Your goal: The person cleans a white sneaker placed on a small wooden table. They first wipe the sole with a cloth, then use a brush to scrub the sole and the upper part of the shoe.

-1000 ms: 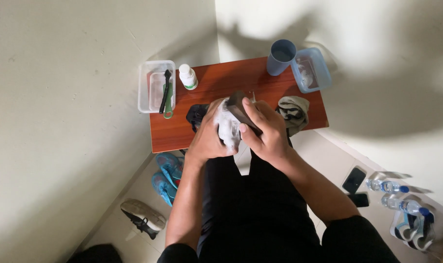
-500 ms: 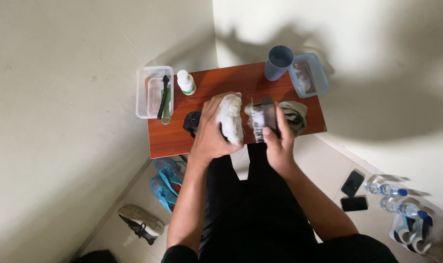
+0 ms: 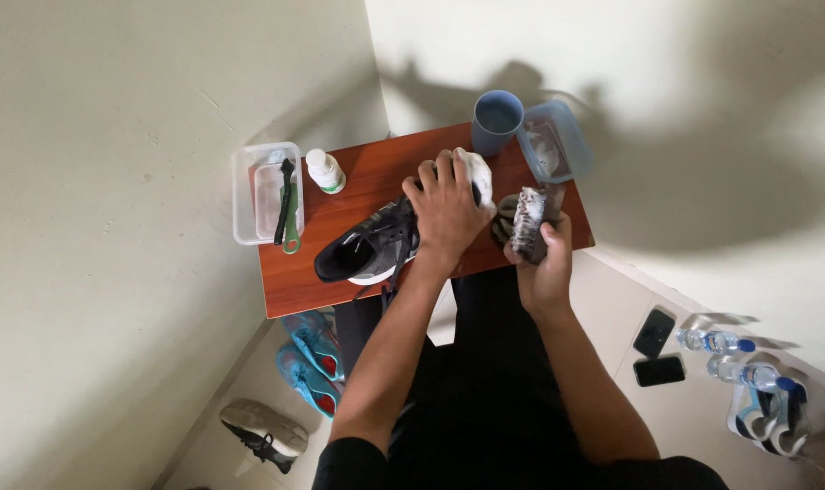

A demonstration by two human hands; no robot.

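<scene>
A small reddish-brown wooden table stands in a corner between pale walls. The left hand presses down on a black and grey sneaker lying on the table, fingers curled over it. The right hand grips a dirty grey brush just beside it. A blue plastic cup stands at the back edge. Blue sandals lie on the pale floor below.

Glossy wooden table, clear plastic tub, mesh-cloth shoe
</scene>
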